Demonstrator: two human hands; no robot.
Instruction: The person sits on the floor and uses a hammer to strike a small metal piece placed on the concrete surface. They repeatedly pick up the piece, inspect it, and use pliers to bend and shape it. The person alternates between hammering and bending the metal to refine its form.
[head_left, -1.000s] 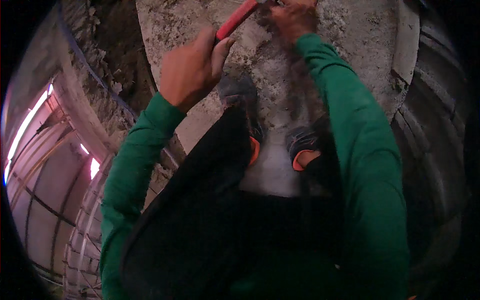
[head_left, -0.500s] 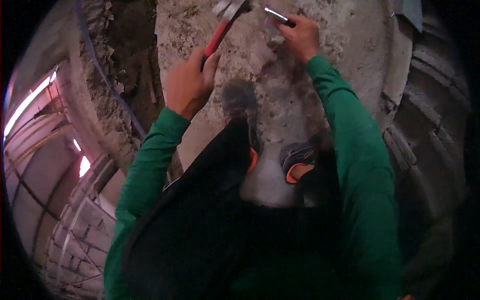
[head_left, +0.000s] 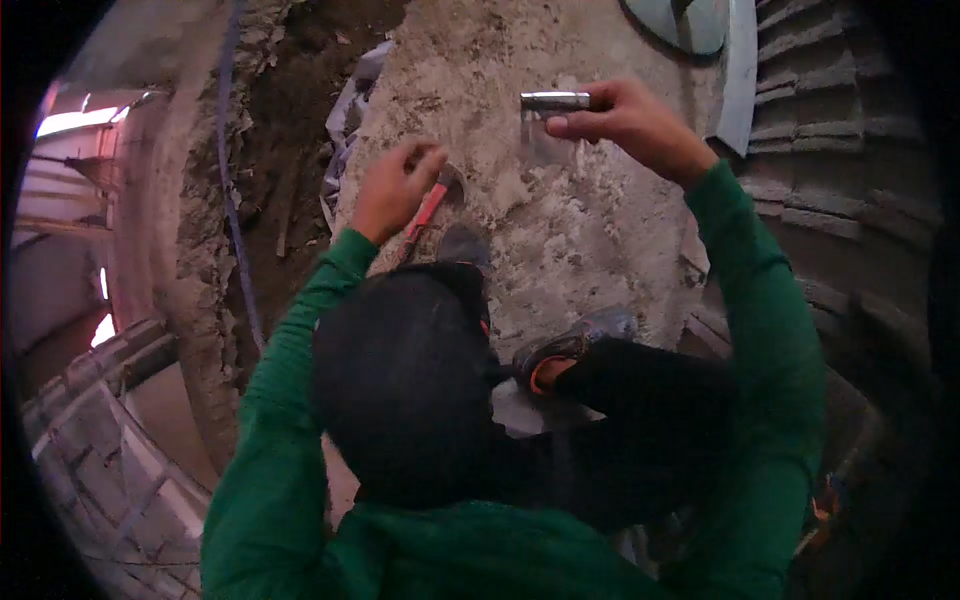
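In my right hand (head_left: pixel 635 125) is a short, shiny metal tube-shaped piece (head_left: pixel 555 101), held level between thumb and fingers above the concrete. Its exact kind does not show. My left hand (head_left: pixel 395 188) is empty, with loosely bent fingers apart. Just beside and below it, a red-handled hammer (head_left: pixel 424 218) lies on the ground by my left shoe (head_left: pixel 464 246). The hammer's head is dim and hard to make out.
Rough concrete (head_left: pixel 580 240) spreads under my feet. A dirt trench (head_left: pixel 285 140) runs on the left, with a blue hose (head_left: pixel 228 150) and a crumpled sheet (head_left: pixel 352 110) along it. Stacked blocks (head_left: pixel 820 130) stand at right, near a round greenish disc (head_left: pixel 685 25).
The hammer has left my left hand and now lies on the ground. My right hand has moved right and slightly down with the metal piece. My legs have bent into a lower posture.
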